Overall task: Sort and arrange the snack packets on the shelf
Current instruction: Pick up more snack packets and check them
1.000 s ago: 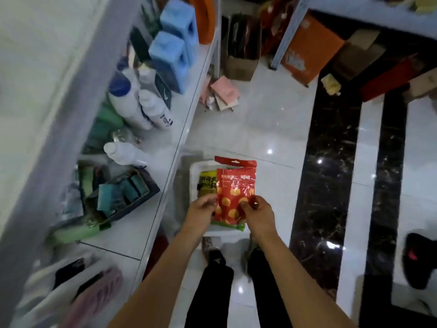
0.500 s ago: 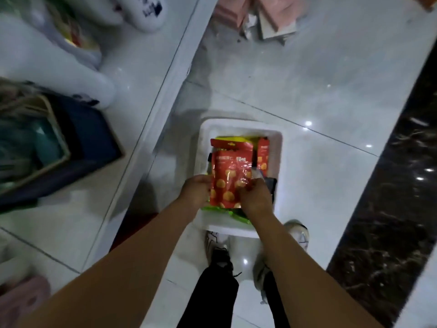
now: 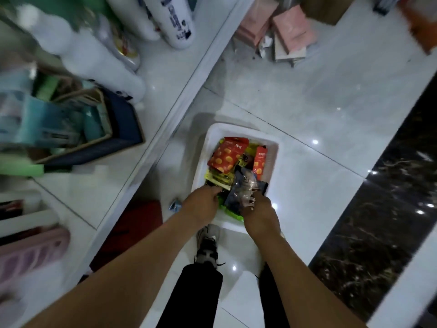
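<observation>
Snack packets (image 3: 228,157) fill the white bin (image 3: 274,147). Right hand (image 3: 259,210) pinches a dark packet (image 3: 243,188); left hand (image 3: 201,204) digs in, fingers hidden. Lift one packet cleanly.

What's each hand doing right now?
Left hand: fingers reach among the packets in the white bin; grip cannot be told.
Right hand: holds a dark packet.

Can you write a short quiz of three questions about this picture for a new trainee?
1. True or false: the white bin stands on the floor, not on the shelf.
2. Which hand grips the dark packet? A left, B right.
3. What colour is the packet with round yellow snacks at the bin's far end?

Key: 1 true. 2 B, the right hand. 3 Red; it is the red packet.
</observation>
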The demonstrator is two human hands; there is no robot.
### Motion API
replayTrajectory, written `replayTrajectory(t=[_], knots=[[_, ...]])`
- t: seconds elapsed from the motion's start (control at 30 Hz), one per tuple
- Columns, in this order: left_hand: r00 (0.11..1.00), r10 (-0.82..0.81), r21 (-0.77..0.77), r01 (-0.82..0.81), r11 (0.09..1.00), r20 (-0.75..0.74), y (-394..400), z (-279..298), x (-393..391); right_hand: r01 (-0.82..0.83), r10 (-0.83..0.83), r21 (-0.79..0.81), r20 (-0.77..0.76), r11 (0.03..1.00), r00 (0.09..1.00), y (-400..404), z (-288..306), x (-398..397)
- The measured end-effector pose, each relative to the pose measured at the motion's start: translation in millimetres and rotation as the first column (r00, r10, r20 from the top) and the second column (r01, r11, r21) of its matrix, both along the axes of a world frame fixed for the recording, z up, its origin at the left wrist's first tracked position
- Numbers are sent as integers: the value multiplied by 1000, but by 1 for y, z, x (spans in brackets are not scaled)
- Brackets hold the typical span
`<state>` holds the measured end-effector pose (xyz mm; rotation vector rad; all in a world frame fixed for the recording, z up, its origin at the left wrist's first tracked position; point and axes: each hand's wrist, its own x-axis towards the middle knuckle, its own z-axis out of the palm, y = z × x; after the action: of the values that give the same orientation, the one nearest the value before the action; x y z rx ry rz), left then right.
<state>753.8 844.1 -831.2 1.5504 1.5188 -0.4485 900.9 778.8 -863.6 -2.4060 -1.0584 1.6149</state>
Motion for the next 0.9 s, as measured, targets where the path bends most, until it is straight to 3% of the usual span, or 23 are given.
replayTrajectory(t=[0.17,0.33,0.5,0.63,0.77,0.9], knots=[[1000,-31,114,31,993,-5,-18,104,44,-254,235,103,169,962,957,-3,112,38],[977,186,306,-209,929,100,-42,241,57,-372,318,284,219,884,922,-9,265,62],[902,313,465,-424,777,298,-86,374,59,-418,307,481,294,770,905,-32,406,60],[890,295,616,-454,643,348,-114,457,37,-550,331,595,444,586,833,-49,492,29],[969,63,844,-239,481,239,-131,540,-24,-711,351,538,625,452,697,-48,570,-26],[985,86,949,-168,267,150,-163,626,-112,-773,247,623,735,120,631,-54,649,-103]])
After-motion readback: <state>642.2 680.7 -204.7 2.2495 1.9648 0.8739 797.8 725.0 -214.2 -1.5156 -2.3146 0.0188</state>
